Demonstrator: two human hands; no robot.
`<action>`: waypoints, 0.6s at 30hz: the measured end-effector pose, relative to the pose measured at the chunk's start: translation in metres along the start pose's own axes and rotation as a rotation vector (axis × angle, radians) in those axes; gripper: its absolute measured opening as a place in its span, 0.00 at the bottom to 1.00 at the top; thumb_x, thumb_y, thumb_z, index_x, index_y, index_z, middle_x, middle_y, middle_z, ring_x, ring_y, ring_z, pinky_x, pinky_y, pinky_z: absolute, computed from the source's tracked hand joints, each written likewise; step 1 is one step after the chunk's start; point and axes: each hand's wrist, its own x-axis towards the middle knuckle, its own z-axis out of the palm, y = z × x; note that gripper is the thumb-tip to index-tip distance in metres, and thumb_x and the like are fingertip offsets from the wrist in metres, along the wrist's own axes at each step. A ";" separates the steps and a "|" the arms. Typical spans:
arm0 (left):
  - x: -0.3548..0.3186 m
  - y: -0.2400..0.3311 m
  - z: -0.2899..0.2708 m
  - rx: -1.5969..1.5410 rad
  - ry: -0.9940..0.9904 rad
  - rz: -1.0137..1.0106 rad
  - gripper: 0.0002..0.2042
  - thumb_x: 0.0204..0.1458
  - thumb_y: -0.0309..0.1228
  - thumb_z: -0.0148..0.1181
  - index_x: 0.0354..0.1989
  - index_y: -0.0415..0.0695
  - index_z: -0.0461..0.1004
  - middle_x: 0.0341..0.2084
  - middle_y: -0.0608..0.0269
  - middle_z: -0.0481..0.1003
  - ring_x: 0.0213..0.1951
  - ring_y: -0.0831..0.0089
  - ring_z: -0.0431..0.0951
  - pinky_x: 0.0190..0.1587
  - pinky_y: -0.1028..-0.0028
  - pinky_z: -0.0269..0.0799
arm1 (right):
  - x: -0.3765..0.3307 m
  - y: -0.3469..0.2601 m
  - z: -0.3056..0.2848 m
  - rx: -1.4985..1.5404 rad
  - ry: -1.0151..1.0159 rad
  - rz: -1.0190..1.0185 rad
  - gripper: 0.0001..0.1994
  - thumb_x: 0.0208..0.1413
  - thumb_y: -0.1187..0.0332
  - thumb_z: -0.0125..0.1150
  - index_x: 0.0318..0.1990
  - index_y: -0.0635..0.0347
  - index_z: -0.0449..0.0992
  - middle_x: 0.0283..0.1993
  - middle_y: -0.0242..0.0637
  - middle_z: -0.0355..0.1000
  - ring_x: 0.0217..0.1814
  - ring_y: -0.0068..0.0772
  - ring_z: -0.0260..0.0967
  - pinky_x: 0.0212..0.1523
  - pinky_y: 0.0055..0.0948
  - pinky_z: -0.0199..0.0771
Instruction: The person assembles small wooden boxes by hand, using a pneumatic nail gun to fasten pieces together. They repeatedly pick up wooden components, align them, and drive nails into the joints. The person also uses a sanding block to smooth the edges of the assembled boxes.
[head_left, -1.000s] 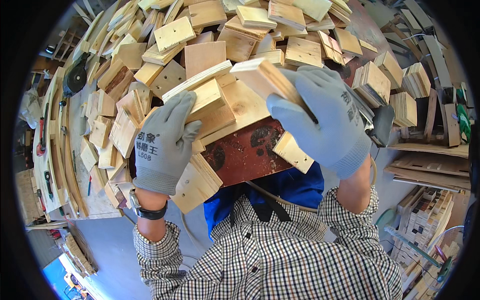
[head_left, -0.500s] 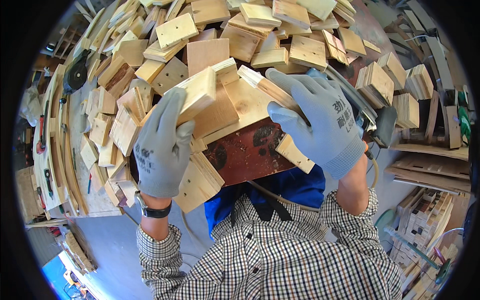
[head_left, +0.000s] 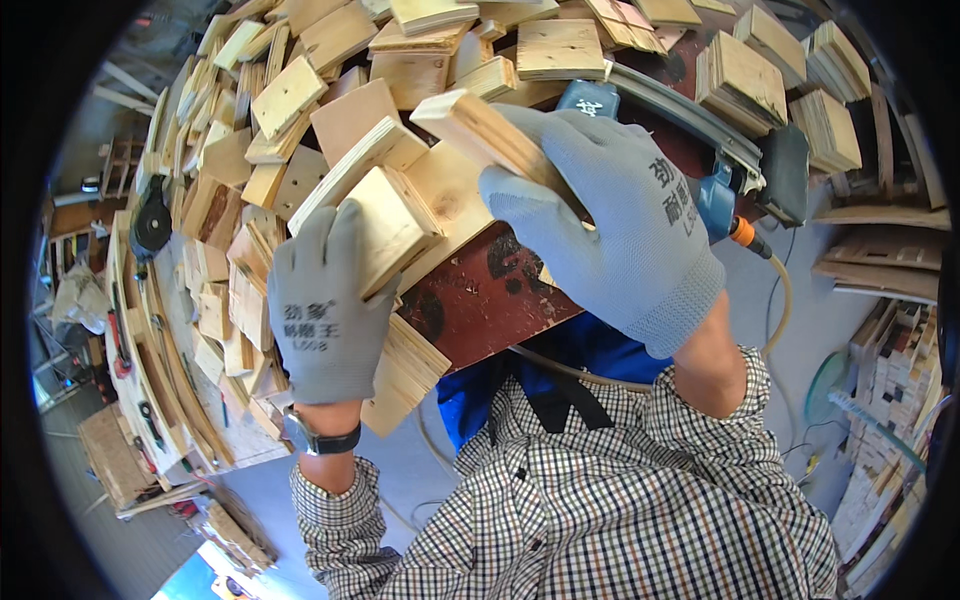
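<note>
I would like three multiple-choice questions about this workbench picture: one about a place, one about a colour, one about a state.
1. Where is the blue tool?
A. behind the right hand
B. under the left hand
C. on the floor

2. What colour are the gloves?
A. orange
B. grey
C. black

3. How is the wooden strip held?
A. lying loose
B. gripped by the right hand
C. pinned by the left hand alone

Answers: 1 A, it shows past the right hand; 2 B, see the left hand; 3 B, fingers wrap it.

Gloved hands hide the wooden block's (head_left: 395, 225) underside — blue tool (head_left: 715, 195) half-covered.
</note>
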 end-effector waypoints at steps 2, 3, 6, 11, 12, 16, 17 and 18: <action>0.000 -0.007 -0.006 -0.088 0.007 -0.007 0.38 0.42 0.27 0.78 0.67 0.44 0.73 0.62 0.53 0.76 0.61 0.51 0.75 0.67 0.57 0.70 | -0.007 0.007 0.002 -0.018 0.023 -0.014 0.24 0.64 0.55 0.68 0.60 0.64 0.80 0.41 0.44 0.79 0.39 0.44 0.77 0.44 0.39 0.77; 0.001 -0.010 -0.007 -0.118 -0.004 -0.013 0.38 0.43 0.27 0.78 0.67 0.43 0.73 0.62 0.53 0.76 0.62 0.51 0.76 0.67 0.57 0.70 | -0.011 0.011 0.002 -0.029 0.034 -0.021 0.24 0.64 0.55 0.68 0.60 0.63 0.80 0.42 0.44 0.80 0.39 0.44 0.77 0.45 0.39 0.77; 0.001 -0.021 -0.008 -0.199 -0.014 -0.042 0.35 0.46 0.28 0.78 0.68 0.42 0.75 0.61 0.50 0.78 0.63 0.52 0.77 0.68 0.57 0.71 | -0.020 0.012 -0.001 -0.069 -0.019 0.031 0.25 0.63 0.55 0.68 0.61 0.62 0.80 0.46 0.44 0.81 0.43 0.43 0.77 0.50 0.40 0.76; 0.006 -0.031 -0.017 -0.317 -0.060 -0.121 0.31 0.49 0.28 0.76 0.65 0.39 0.77 0.60 0.49 0.79 0.61 0.57 0.80 0.67 0.61 0.72 | -0.023 0.010 0.002 -0.031 -0.048 0.082 0.24 0.64 0.55 0.67 0.61 0.61 0.80 0.47 0.43 0.81 0.46 0.42 0.76 0.54 0.41 0.72; 0.006 -0.033 -0.018 -0.327 -0.069 -0.117 0.31 0.50 0.29 0.76 0.66 0.39 0.77 0.60 0.49 0.79 0.61 0.58 0.80 0.66 0.61 0.72 | -0.022 0.011 0.003 -0.020 -0.054 0.080 0.24 0.64 0.55 0.67 0.61 0.61 0.80 0.46 0.43 0.81 0.46 0.42 0.76 0.55 0.41 0.72; 0.009 -0.039 -0.023 -0.334 -0.116 -0.097 0.31 0.51 0.30 0.75 0.66 0.37 0.76 0.60 0.48 0.79 0.60 0.59 0.80 0.66 0.62 0.72 | -0.021 0.013 0.005 -0.017 -0.076 0.068 0.24 0.65 0.55 0.66 0.62 0.61 0.79 0.45 0.43 0.80 0.44 0.42 0.76 0.53 0.40 0.71; 0.009 -0.039 -0.023 -0.337 -0.121 -0.099 0.31 0.52 0.30 0.74 0.66 0.37 0.76 0.60 0.48 0.79 0.60 0.59 0.80 0.66 0.62 0.72 | -0.021 0.014 0.006 -0.013 -0.076 0.069 0.24 0.65 0.55 0.65 0.62 0.61 0.79 0.45 0.43 0.80 0.44 0.42 0.76 0.54 0.39 0.71; 0.009 -0.040 -0.024 -0.341 -0.127 -0.101 0.31 0.52 0.30 0.74 0.66 0.37 0.76 0.60 0.48 0.79 0.60 0.59 0.80 0.66 0.62 0.72 | -0.021 0.014 0.007 -0.008 -0.077 0.070 0.24 0.66 0.55 0.65 0.62 0.61 0.79 0.45 0.43 0.80 0.44 0.42 0.76 0.54 0.39 0.71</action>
